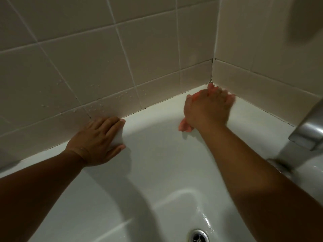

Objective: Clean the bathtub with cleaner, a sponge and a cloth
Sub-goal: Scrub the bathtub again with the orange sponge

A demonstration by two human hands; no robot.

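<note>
The white bathtub (157,154) fills the lower view, its rim meeting the tiled wall. My left hand (97,138) lies on the far rim, and its fingers and thumb hold what looks like a white sponge (118,138) against the edge. My right hand (208,109), blurred by motion, is at the rim's back corner and grips a pink cloth (184,126) against the tub. Bits of the cloth show below the palm and beyond the fingertips. No cleaner bottle is in view.
Beige wall tiles (104,67) carry water droplets above the rim. A chrome tap spout (309,131) juts in at the right edge. The chrome drain (198,235) sits at the bottom of the wet tub floor. A blurred grey shape (305,16) hangs at the top right.
</note>
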